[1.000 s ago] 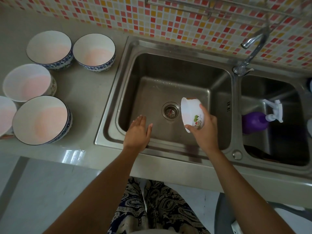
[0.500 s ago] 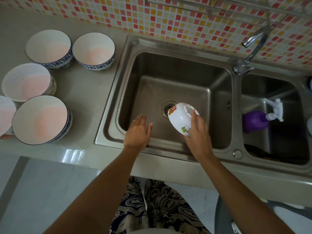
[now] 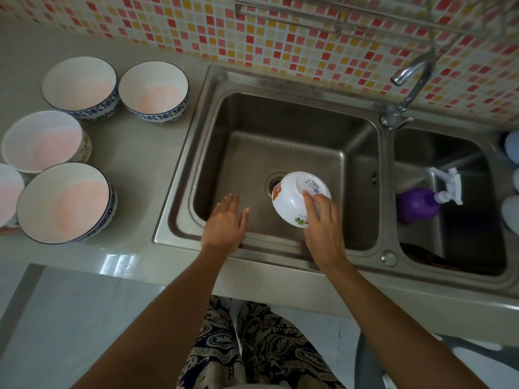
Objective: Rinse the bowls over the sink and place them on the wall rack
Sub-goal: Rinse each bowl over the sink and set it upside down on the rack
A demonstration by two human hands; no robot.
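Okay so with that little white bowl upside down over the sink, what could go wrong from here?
1. The right hand holds the small white bowl alone, inverted above the basin; if wet, it might slip and drop.
2. The left hand is open and empty, so nothing backs up that hold.
3. The wall rack sits high, beside the faucet; lifting could knock it.

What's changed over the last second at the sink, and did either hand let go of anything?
The right hand turned the small white bowl from on its side to upside down over the drain, shifting it slightly left. Its grip never released. The left hand stayed open and empty over the basin; the bowls on the counter and the purple spray bottle did not move.
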